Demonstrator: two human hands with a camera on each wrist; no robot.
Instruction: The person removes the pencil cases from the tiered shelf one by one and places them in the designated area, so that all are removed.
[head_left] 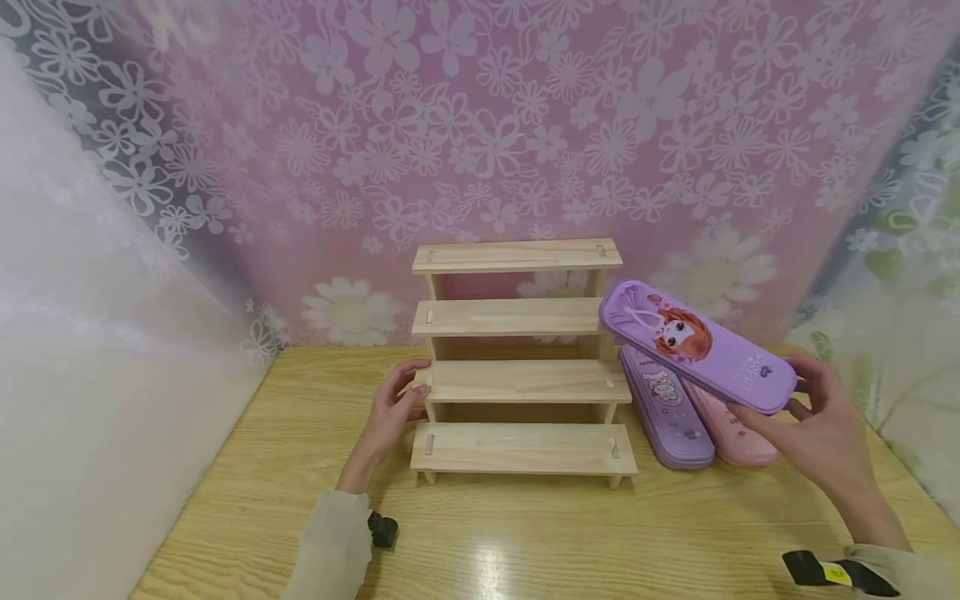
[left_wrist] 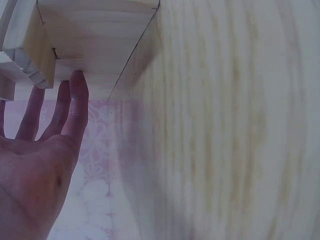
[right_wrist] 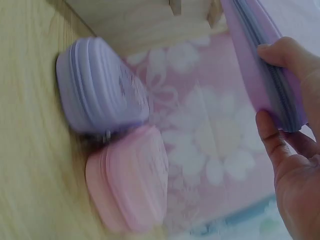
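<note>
Purple pencil case [head_left: 697, 346] held in the air beside a wooden stepped shelf [head_left: 521, 367].
Right hand [head_left: 821, 429] pinches its near end, fingers curled; likely light and stiff, zipped edge offering grip. Left hand [head_left: 393, 408], fingers straight, steadies the shelf.

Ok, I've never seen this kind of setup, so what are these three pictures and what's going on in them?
No machine here: a person works with bare hands and wears three cameras. The wide picture comes from the head, looking down at a wooden table. The other two come from the wrists. On the table stands a four-step wooden rack. The left hand rests against the rack's left side with straight fingers. The right hand holds a purple pencil case with a cartoon girl in the air beside the rack. Below it, a second purple pencil case and a pink pencil case lie side by side on the table.
</note>
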